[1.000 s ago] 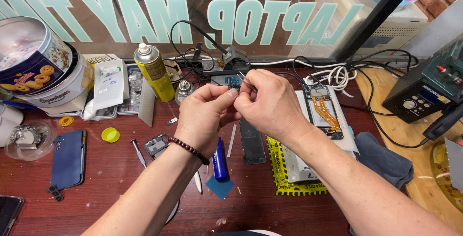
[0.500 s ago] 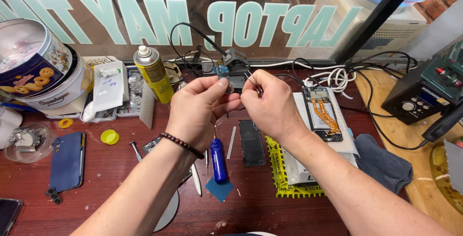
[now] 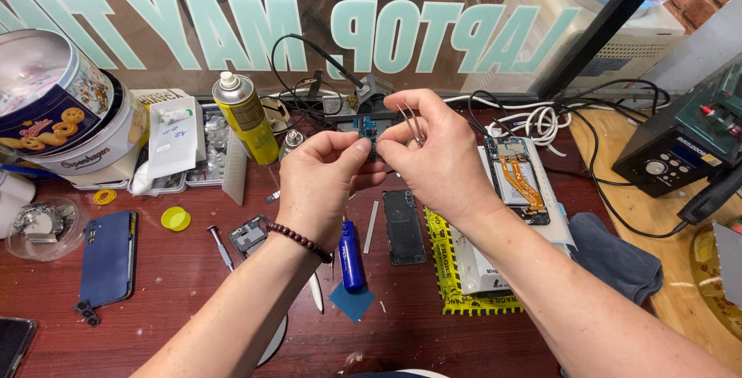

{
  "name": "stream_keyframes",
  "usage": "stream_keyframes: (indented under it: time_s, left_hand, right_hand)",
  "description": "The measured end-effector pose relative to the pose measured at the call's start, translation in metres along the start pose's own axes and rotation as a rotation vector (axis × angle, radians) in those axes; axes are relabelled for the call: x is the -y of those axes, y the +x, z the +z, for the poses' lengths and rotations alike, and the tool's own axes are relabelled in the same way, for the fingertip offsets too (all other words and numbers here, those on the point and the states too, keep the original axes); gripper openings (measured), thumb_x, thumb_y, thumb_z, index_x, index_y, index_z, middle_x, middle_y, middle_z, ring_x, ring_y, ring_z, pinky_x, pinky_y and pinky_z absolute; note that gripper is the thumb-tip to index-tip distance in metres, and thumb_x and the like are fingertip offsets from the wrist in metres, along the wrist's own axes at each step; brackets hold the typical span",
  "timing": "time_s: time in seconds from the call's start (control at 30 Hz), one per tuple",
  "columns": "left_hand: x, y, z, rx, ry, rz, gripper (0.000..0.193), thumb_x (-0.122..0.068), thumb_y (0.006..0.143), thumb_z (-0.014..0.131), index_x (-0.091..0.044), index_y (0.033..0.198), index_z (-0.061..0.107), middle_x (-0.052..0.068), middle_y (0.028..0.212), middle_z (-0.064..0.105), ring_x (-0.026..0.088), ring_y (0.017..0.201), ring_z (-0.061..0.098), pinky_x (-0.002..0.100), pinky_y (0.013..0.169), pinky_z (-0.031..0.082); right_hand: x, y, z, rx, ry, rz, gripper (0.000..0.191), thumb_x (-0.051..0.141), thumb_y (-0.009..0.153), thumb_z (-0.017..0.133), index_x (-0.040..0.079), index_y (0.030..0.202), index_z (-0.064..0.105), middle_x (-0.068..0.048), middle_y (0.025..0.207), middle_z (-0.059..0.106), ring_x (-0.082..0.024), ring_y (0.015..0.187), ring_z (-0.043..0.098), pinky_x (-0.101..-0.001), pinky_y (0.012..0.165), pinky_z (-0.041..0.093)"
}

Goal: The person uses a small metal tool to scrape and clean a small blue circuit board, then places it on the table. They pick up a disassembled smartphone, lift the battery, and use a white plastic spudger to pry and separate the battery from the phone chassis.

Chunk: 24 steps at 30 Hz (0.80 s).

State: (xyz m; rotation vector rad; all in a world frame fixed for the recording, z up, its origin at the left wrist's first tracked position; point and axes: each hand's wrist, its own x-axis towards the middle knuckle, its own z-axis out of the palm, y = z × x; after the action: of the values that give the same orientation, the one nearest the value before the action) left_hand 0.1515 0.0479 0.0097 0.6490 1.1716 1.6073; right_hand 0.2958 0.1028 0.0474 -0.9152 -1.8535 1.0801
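Both hands raised above surface [image 3: 193, 285]. Left hand [image 3: 321, 181] pinches small blue circuit board [image 3: 366, 129]; right hand [image 3: 433, 154] pinches same board, also grips metal tweezers [image 3: 411, 121]. Blue screwdriver [image 3: 351, 245] lies below.

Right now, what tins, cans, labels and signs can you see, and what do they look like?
Round biscuit tin: far left, blue and silver, biscuit pictures.
Spray can: upright beside the tin, yellow, white nozzle.
Window lettering: along the glass behind, big pale green letters, mirrored.
Yellow package: under the right arm, flat, black-printed border.

Head camera looks down, close, onto workbench [image 3: 193, 285].
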Motion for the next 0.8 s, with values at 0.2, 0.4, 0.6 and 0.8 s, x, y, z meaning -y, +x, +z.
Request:
stream_keyframes:
  time_s: [0.2, 0.4, 0.6, 0.8]
  left_hand:
    - [0.000, -0.001, 0.002, -0.023, 0.003, 0.035, 0.012, -0.005, 0.094, 0.068, 0.006, 0.098, 0.067, 0.012, 0.090, 0.073, 0.019, 0.075, 0.075, 0.032, 0.069, 0.067]
    - [0.005, -0.002, 0.005, -0.061, 0.172, 0.163, 0.010, -0.004, 0.092, 0.070, 0.005, 0.096, 0.069, 0.010, 0.086, 0.075, 0.017, 0.072, 0.075, 0.030, 0.065, 0.066]
    - [0.007, -0.003, 0.006, -0.069, 0.164, 0.197, 0.010, -0.005, 0.092, 0.071, 0.005, 0.094, 0.070, 0.009, 0.084, 0.076, 0.014, 0.072, 0.075, 0.029, 0.065, 0.066]
    - [0.006, -0.005, 0.009, -0.074, 0.294, 0.255, 0.010, -0.006, 0.091, 0.072, 0.003, 0.093, 0.072, 0.008, 0.081, 0.076, 0.012, 0.070, 0.073, 0.027, 0.063, 0.064]
  right_hand:
    - [0.001, -0.001, 0.004, -0.035, -0.056, 0.014, 0.042, 0.004, 0.085, 0.072, 0.004, 0.126, 0.062, 0.000, 0.085, 0.074, -0.003, 0.074, 0.066, -0.0217, 0.064, 0.056]
    - [0.005, -0.002, 0.007, -0.085, -0.190, 0.028, 0.037, 0.004, 0.084, 0.071, 0.004, 0.120, 0.063, -0.002, 0.080, 0.074, -0.006, 0.070, 0.069, -0.0244, 0.063, 0.057]
    - [0.004, -0.003, 0.010, -0.099, -0.117, 0.059, 0.035, 0.003, 0.083, 0.070, 0.005, 0.117, 0.063, -0.001, 0.079, 0.073, -0.006, 0.070, 0.069, -0.0259, 0.062, 0.058]
    - [0.001, 0.000, 0.012, -0.105, -0.205, 0.036, 0.032, 0.002, 0.080, 0.070, 0.004, 0.112, 0.063, -0.002, 0.076, 0.072, -0.007, 0.068, 0.067, -0.0260, 0.064, 0.057]
